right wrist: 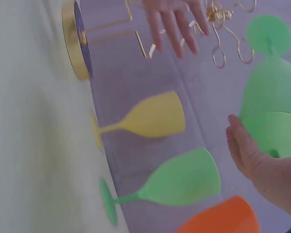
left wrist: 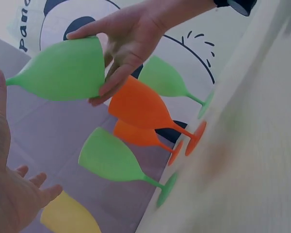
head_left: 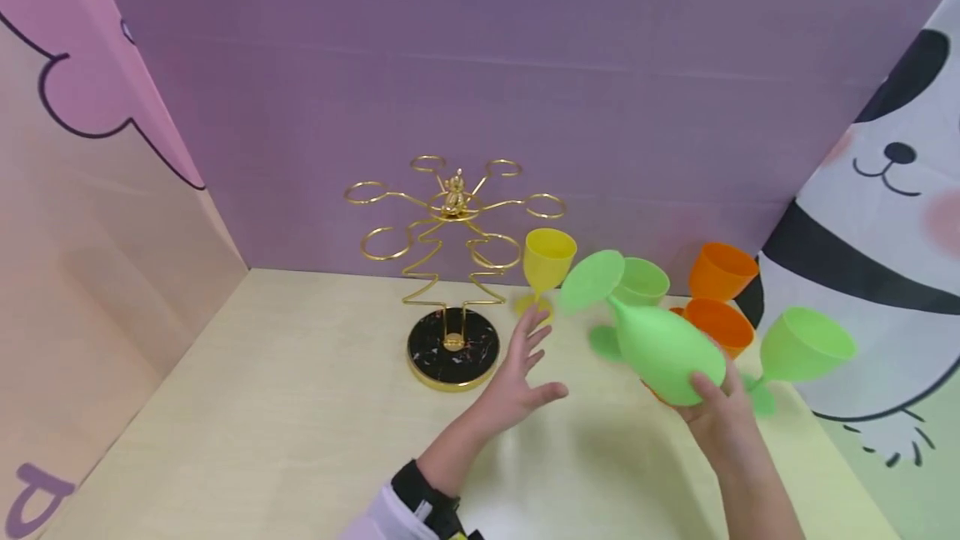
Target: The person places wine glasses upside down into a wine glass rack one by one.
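Observation:
My right hand (head_left: 722,423) grips a light green goblet (head_left: 663,352) by its bowl, near the rim. The goblet is tilted over in the air, its foot pointing up and to the left. My left hand (head_left: 512,386) is held above the table with fingers spread, apart from the held goblet and holding nothing. Just behind it stands a yellow goblet (head_left: 549,261). A gold wire glass rack (head_left: 453,347) with a round black base stands to the left of that hand; the rings that show carry no goblets.
Behind the held goblet another green goblet (right wrist: 182,179) stands upright. Two orange goblets (left wrist: 140,102) (head_left: 722,272) and a further green goblet (head_left: 806,347) stand at the right. A purple backdrop (head_left: 465,65) rises along the table's rear edge, and a panda-print panel (head_left: 870,257) borders the right side.

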`<state>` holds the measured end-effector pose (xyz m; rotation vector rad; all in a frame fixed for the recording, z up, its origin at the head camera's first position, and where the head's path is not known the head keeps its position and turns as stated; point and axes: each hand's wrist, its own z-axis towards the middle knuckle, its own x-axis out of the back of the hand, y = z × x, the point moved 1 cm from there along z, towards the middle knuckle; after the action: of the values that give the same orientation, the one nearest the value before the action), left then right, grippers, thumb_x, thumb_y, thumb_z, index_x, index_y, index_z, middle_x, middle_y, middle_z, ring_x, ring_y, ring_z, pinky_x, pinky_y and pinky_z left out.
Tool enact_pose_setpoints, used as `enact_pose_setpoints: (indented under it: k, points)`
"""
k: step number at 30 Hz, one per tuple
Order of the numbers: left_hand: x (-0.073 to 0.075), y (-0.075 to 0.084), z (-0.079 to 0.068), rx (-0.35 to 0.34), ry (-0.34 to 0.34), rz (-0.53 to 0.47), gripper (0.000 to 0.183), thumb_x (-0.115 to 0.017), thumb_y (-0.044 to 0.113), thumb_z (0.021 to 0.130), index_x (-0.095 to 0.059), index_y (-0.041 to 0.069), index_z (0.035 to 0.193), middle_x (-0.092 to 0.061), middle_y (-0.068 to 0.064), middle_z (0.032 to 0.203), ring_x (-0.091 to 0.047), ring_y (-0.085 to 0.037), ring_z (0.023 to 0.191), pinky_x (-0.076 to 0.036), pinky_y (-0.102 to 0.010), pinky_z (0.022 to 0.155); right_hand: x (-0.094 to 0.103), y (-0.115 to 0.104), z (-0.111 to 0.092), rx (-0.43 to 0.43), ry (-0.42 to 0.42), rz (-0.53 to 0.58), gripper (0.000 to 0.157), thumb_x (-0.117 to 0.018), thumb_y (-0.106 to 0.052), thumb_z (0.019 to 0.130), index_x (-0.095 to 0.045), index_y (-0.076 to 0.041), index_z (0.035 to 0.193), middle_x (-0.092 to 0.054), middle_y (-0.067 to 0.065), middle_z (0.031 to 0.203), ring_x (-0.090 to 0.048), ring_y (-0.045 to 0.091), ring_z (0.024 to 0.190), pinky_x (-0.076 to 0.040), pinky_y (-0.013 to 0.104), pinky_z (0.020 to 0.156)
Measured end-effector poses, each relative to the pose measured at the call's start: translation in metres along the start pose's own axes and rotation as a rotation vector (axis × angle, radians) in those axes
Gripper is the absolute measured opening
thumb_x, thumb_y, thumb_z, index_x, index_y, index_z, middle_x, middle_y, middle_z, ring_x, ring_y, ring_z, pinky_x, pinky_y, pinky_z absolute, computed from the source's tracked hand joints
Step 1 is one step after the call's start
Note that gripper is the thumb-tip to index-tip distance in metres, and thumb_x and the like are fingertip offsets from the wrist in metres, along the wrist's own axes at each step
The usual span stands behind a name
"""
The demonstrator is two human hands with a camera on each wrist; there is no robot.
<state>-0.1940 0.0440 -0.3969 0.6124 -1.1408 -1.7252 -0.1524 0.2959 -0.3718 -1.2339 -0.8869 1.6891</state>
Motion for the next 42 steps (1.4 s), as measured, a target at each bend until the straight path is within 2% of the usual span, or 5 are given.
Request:
enact_pose_setpoints:
  k: [10,20,31,39,42]
  points:
    - [-0.007,0.025,0.027,-0.032,-0.054,0.022,0.106,-0.053,0.075,0.064,0.0,0.032,0.145,-0.013,-0.004,0.151,-0.026,-0.022,0.132,-0.03,-0.036,0.107,-0.012,0.02,0.005,-0.11,-0.251,0.558,0.049,-0.043,-0.024,0.096,-0.025,-0.025,0.142,-0.04,0.005,0.137,-0.041,0.042,0.119,-0.037,0.049,0.099]
    - [-0.005,0.034,0.034,-0.007,-0.057,0.058,0.109,-0.053,0.077,0.061,-0.002,0.031,0.145,-0.014,-0.003,0.151,-0.028,-0.02,0.13,-0.034,-0.039,0.105,-0.031,0.037,0.006,-0.18,-0.258,0.643,0.049,-0.045,-0.033,0.094,-0.029,-0.026,0.14,-0.042,0.008,0.136,-0.041,0.033,0.122,-0.038,0.045,0.1]
    - [-0.004,0.045,0.033,-0.017,-0.078,0.146,0.109,-0.054,0.078,0.06,-0.001,0.035,0.145,-0.014,0.001,0.151,-0.028,-0.019,0.13,-0.035,-0.04,0.104,-0.046,0.055,0.005,-0.175,-0.394,0.802,0.051,-0.034,-0.036,0.098,-0.015,-0.031,0.145,-0.031,0.015,0.144,-0.027,0.035,0.13,-0.031,0.044,0.106]
    - [-0.007,0.051,0.031,0.021,-0.037,0.186,0.103,-0.078,0.028,0.071,-0.005,0.038,0.144,-0.023,0.002,0.147,-0.035,-0.019,0.126,-0.037,-0.04,0.102,-0.054,0.064,0.002,-0.18,-0.418,0.837,0.047,-0.023,-0.041,0.099,-0.018,-0.029,0.145,-0.031,0.013,0.144,-0.027,0.035,0.131,-0.029,0.046,0.107]
    - [-0.008,0.054,0.031,0.061,-0.017,0.201,0.102,-0.079,0.027,0.069,-0.011,0.039,0.143,-0.026,0.005,0.145,-0.036,-0.018,0.125,-0.039,-0.041,0.1,-0.057,0.066,0.002,-0.17,-0.442,0.846,0.048,-0.018,-0.042,0.099,-0.016,-0.028,0.145,-0.03,0.013,0.145,-0.026,0.035,0.131,-0.026,0.046,0.108]
